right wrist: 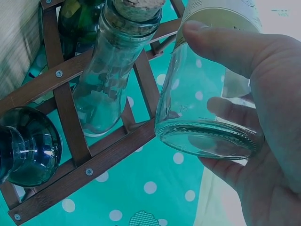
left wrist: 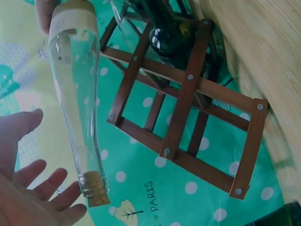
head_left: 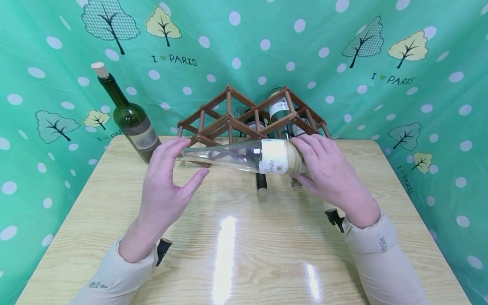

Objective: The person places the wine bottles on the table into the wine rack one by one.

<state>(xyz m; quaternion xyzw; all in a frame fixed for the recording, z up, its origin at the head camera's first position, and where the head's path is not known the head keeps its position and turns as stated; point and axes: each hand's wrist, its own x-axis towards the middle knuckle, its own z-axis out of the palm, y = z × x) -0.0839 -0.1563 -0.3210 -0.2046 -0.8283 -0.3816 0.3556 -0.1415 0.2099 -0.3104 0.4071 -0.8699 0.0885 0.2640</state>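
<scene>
My right hand (head_left: 331, 173) grips a clear glass wine bottle (head_left: 240, 154) near its base, thumb on one side and fingers on the other. The bottle lies sideways in the air before the wooden rack, its pale label beside my right fingers and its neck to the left. A cork (left wrist: 96, 188) plugs the mouth. Around the neck end my left hand (head_left: 164, 186) is spread, thumb apart from the fingers. Its fingertips come very close to the corked mouth; whether they touch it I cannot tell. The right wrist view shows the bottle's ridged bottom.
The brown lattice wine rack (head_left: 228, 101) stands at the table's back. In it lie a dark bottle (head_left: 261, 180), a corked clear bottle (right wrist: 101, 101) and a green one (right wrist: 35, 150). A corked green bottle (head_left: 133, 120) stands left on the wooden table (head_left: 267, 237). Green cloth hangs behind.
</scene>
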